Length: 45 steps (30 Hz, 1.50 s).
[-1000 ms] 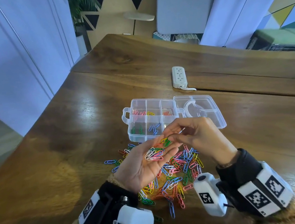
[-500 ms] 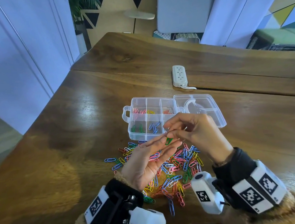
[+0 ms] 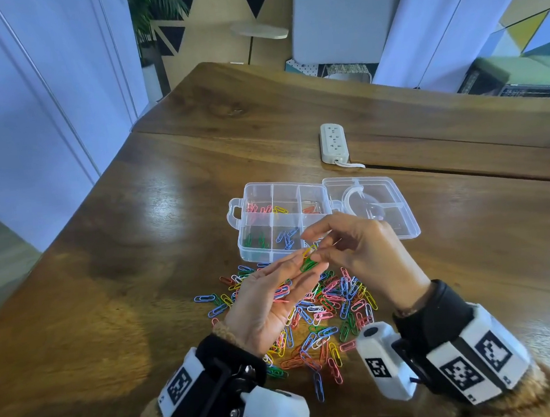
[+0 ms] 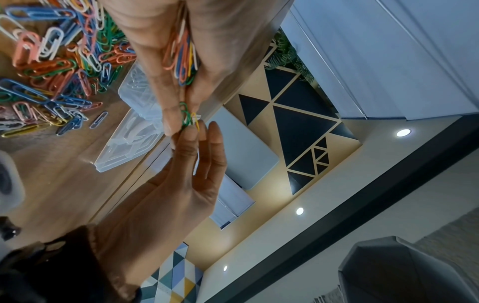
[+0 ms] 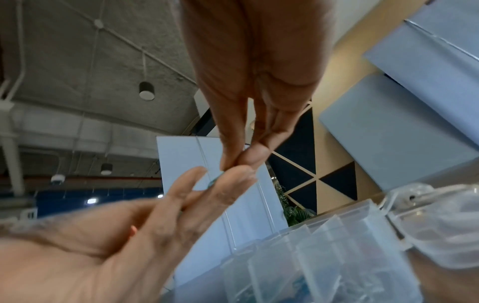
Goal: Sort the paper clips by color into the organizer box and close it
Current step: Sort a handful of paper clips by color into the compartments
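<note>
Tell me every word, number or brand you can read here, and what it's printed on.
No text can be read in any view.
Wrist bands: only black-and-white square patterns, no letters or digits.
Power strip: no legible marking.
Box: clear plastic, no label seen.

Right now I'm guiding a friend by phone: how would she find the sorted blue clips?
On the wooden table, just beyond the loose pile of clips, lies a clear box with its lid open. The blue clips sit in the middle compartment of its near row: green clips lie to their left, yellow ones behind.
</note>
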Tool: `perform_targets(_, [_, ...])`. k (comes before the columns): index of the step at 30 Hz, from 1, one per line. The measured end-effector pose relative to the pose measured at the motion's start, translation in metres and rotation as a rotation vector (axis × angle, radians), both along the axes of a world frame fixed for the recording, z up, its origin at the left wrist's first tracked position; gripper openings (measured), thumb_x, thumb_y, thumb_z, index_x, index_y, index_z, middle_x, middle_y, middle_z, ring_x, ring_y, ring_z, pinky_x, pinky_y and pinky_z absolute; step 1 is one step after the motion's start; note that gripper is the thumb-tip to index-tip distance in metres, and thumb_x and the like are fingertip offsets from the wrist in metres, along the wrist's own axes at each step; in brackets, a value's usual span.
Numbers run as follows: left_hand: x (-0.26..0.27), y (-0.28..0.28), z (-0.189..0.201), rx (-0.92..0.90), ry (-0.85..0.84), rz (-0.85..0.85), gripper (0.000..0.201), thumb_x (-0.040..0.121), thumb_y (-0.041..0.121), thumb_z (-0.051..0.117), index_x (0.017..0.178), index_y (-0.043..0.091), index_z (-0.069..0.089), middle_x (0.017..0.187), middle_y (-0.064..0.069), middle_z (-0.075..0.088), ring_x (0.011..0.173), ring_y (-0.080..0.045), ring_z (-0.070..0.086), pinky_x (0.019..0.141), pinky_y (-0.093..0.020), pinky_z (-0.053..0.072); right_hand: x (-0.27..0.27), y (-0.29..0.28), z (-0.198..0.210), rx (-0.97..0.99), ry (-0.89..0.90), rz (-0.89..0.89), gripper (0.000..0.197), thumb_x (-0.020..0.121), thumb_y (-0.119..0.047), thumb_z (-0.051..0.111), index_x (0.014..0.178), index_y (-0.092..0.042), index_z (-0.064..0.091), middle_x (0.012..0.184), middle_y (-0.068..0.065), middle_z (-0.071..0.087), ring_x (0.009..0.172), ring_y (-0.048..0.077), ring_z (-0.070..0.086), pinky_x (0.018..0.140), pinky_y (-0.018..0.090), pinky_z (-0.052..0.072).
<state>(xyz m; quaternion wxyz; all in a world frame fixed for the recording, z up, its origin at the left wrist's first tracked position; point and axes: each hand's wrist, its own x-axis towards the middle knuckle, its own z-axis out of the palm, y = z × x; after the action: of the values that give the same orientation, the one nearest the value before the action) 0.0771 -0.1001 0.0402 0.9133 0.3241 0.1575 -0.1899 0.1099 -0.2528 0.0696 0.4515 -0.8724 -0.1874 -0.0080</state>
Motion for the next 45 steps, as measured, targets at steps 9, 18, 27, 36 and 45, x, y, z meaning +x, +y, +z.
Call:
perform_targets(9, [0.003, 0.008, 0.000, -0.025, 0.049, -0.010, 0.025, 0.091, 0.000, 0.050, 0.112, -0.009, 0.060, 0.108, -0.025, 0.068, 0.095, -0.026, 0.070, 0.076, -0.026, 0.058, -0.011, -0.005, -0.001, 0.133, 0.001, -0.011, 0.017, 0.081, -0.006, 0.068, 0.090, -0.020, 0.072, 0.078, -0.007, 0.068, 0.072, 0.014, 0.064, 0.071, 0.028, 0.055])
perform_targets(18, [0.003, 0.015, -0.001, -0.007, 0.090, 0.011, 0.020, 0.084, -0.002, 0.054, 0.080, -0.014, 0.069, 0.097, -0.029, 0.068, 0.083, -0.030, 0.072, 0.073, -0.034, 0.059, 0.027, -0.016, -0.005, 0.493, 0.252, -0.099, 0.015, 0.081, 0.012, 0.057, 0.082, -0.002, 0.064, 0.070, 0.001, 0.069, 0.064, 0.006, 0.064, 0.063, 0.019, 0.055])
perform_targets(27, [0.009, 0.038, -0.004, -0.047, 0.075, 0.073, 0.051, 0.100, 0.018, 0.038, 0.081, -0.017, 0.069, 0.101, -0.031, 0.067, 0.086, -0.034, 0.071, 0.075, -0.039, 0.058, 0.091, 0.055, 0.002, -0.052, 0.188, 0.052, 0.016, 0.080, 0.009, 0.061, 0.071, -0.005, 0.064, 0.077, 0.006, 0.069, 0.048, -0.004, 0.058, 0.053, 0.008, 0.046])
perform_targets(36, [0.006, 0.050, -0.001, -0.179, 0.083, 0.033, 0.061, 0.102, 0.034, 0.028, 0.107, -0.019, 0.059, 0.119, -0.035, 0.059, 0.106, -0.040, 0.063, 0.085, -0.045, 0.053, 0.079, 0.075, 0.008, -0.289, -0.062, 0.255, 0.026, 0.073, 0.015, 0.045, 0.080, 0.004, 0.068, 0.078, 0.015, 0.068, 0.066, 0.018, 0.062, 0.067, 0.020, 0.049])
perform_targets(45, [0.010, 0.035, 0.009, -0.231, 0.080, 0.128, 0.057, 0.093, 0.032, 0.041, 0.072, -0.014, 0.068, 0.074, -0.023, 0.063, 0.067, -0.028, 0.067, 0.077, -0.040, 0.056, 0.022, 0.053, 0.009, -0.398, -0.517, 0.369, 0.007, 0.075, -0.020, 0.062, 0.075, -0.013, 0.066, 0.076, -0.001, 0.058, 0.082, 0.015, 0.044, 0.049, 0.030, 0.044])
